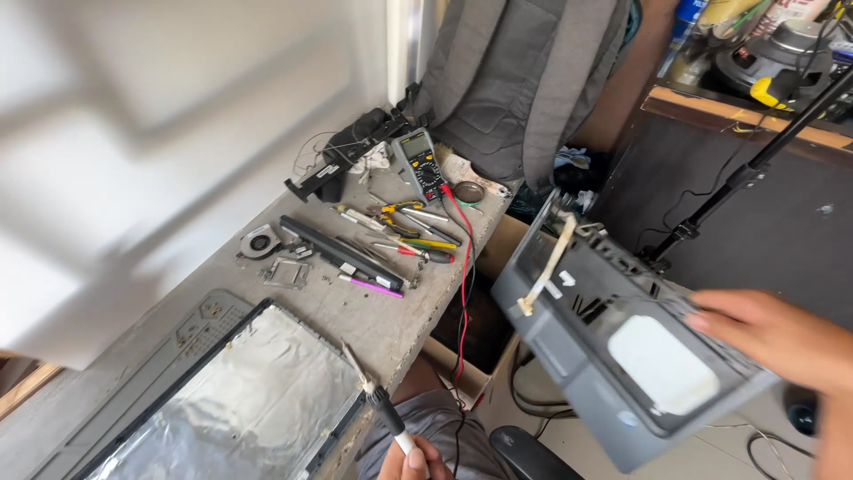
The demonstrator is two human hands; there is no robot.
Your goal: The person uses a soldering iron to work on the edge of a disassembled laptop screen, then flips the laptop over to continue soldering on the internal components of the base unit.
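My right hand (773, 338) grips the far edge of a grey laptop base shell (613, 329), held tilted in the air off the bench, underside up, with a white pad and a white ribbon cable on it. My left hand (410, 460) at the bottom edge holds a small brush (378, 404) with a black and white handle, bristles pointing up toward the bench edge. On the bench at lower left lies a laptop lid (240, 400) lined with silver foil.
The grey bench (373, 320) carries a multimeter (419, 164) with red lead, screwdrivers and tweezers (404, 233), a fan (259, 240) and a long black bar (342, 253). A grey backpack (524, 80) leans behind. A black stand (746, 173) rises at right.
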